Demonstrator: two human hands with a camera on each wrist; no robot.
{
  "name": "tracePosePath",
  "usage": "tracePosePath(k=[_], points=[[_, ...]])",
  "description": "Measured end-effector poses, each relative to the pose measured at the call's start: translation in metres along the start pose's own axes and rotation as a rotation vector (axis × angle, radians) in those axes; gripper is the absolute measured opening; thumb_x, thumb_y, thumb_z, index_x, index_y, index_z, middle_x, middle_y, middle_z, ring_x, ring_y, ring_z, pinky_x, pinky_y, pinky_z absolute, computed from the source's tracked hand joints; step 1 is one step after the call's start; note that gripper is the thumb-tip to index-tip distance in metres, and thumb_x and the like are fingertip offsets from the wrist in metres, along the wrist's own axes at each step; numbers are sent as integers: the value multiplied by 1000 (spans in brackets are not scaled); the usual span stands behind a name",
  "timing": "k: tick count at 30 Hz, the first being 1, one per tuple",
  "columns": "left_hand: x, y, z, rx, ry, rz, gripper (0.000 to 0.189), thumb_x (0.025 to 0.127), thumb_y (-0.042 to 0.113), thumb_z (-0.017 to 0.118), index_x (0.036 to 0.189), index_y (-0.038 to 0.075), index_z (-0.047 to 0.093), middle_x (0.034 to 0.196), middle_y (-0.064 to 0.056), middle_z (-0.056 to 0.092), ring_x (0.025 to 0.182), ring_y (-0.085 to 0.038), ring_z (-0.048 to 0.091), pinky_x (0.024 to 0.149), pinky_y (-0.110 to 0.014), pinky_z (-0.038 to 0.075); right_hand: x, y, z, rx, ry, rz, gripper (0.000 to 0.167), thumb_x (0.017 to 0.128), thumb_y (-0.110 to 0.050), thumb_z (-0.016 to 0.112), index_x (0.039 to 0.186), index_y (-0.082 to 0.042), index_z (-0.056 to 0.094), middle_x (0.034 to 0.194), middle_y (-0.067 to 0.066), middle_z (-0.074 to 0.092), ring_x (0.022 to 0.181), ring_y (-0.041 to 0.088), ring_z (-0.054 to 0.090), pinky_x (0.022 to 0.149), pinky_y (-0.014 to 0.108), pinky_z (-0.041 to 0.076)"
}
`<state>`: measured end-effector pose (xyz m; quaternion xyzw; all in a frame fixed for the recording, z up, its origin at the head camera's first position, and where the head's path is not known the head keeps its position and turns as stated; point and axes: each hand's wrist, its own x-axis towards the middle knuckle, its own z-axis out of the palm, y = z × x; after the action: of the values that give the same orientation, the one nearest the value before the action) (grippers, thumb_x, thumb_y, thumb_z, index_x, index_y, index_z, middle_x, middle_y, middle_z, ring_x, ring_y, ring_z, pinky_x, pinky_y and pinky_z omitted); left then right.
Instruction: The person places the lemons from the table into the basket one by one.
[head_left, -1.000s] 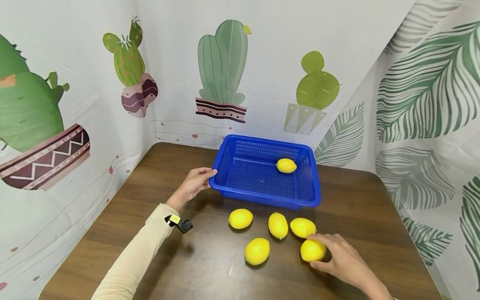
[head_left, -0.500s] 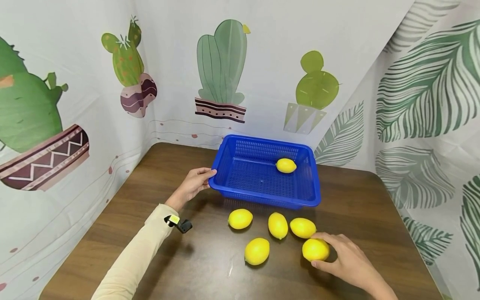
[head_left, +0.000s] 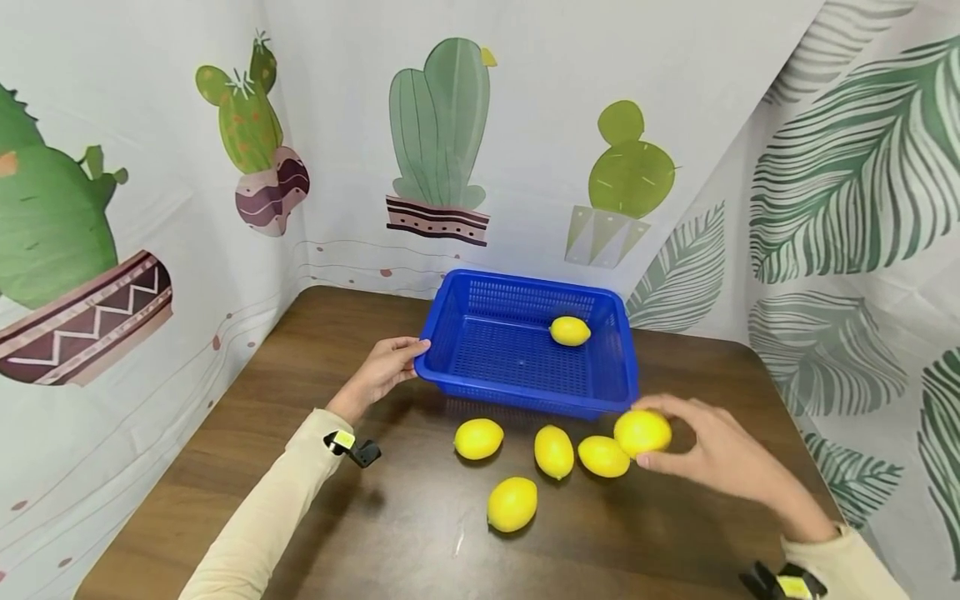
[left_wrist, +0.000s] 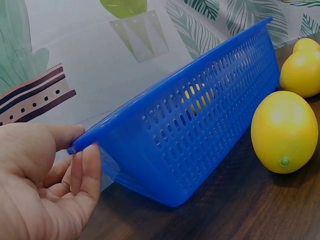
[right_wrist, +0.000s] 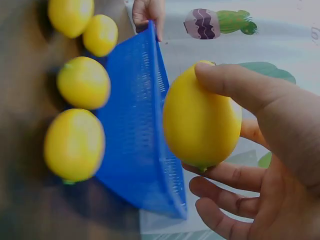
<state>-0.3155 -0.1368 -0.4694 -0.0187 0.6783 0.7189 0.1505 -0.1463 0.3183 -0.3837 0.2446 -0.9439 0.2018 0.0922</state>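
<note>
Head view — one lemon [head_left: 570,331] inside blue basket [head_left: 495,354] — left hand [head_left: 384,367] pinches rim [head_left: 525,396], right hand [head_left: 712,446] another lemon [head_left: 641,432].

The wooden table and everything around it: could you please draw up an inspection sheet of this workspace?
Surface: brown wood-grain table, partly shiny.
Work items: blue perforated basket with one lemon inside; four lemons on the table in front of it.
Clutter: nothing seen.
Hands: left hand pinches the basket's left rim; right hand holds a sixth lemon near the front right corner.
Cables: nothing seen.
Surroundings: white backdrop printed with cacti and leaves.
</note>
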Motion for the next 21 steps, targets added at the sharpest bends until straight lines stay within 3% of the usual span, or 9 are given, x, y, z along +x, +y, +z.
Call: tracePosePath(k=[4, 10, 16, 21], points=[[1, 0, -2, 2, 5, -8, 35, 102, 23, 67, 121, -5, 59, 78, 2, 61, 68, -8, 56, 66, -20, 53, 40, 4, -19, 27, -49, -26, 55, 78, -42, 89, 125, -26, 65, 110, -9, 72, 95, 13, 65, 78, 41, 54], [2, 0, -5, -4, -9, -7, 37, 102, 25, 66, 122, -5, 59, 79, 3, 62, 69, -7, 57, 67, -19, 53, 103, 18, -30, 36, -144, 38, 57, 82, -46, 85, 128, -20, 63, 104, 3, 71, 86, 19, 62, 68, 34, 48], [-1, 0, -4, -16, -14, -11, 33, 102, 23, 65, 118, -5, 60, 77, 3, 62, 66, -6, 57, 63, -17, 52, 154, 35, -22, 43, -227, 63, 59, 86, -47, 82, 131, -16, 61, 113, 10, 72, 100, 28, 67, 73, 38, 53], [0, 0, -2, -15, -9, -11, 33, 102, 24, 66, 117, -4, 61, 77, 3, 62, 65, -7, 57, 62, -17, 52, 185, 48, -4, 65, -270, 85, 58, 88, -43, 80, 133, -13, 59, 113, 15, 71, 95, 28, 66, 76, 42, 53]])
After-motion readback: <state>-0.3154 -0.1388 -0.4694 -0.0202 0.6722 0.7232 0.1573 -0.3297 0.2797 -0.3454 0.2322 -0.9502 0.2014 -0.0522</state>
